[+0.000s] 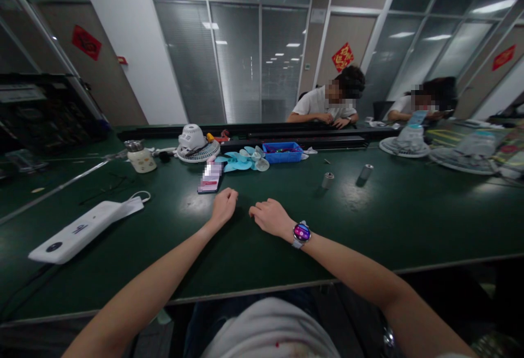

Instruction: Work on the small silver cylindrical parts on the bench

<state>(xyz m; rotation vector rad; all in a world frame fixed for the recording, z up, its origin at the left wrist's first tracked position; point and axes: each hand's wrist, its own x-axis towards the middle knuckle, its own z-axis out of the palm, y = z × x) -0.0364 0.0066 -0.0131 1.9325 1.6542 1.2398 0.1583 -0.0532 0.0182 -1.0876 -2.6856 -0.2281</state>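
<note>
My left hand (224, 205) rests on the green table (262, 265), its fingers curled in and nothing visible in them. A phone (210, 177) with a lit screen lies just beyond it. Across a small gap, my right hand (271, 216) also rests on the table with its fingers folded, nothing showing in it. A smartwatch (302, 232) is on my right wrist. Beyond the hands are light-blue fan blades (241, 160), a blue tray (283, 153) holding small parts, and a white fan head (194, 142). Two metallic cylinders (328, 180) (367, 171) stand to the right.
A long white device (79, 232) with a cable lies at left, near a cream jar (141, 159). Dark rails (303, 142) run along the far side. Two people (323, 104) (403, 108) sit across the table, with more fan parts (405, 142) at right.
</note>
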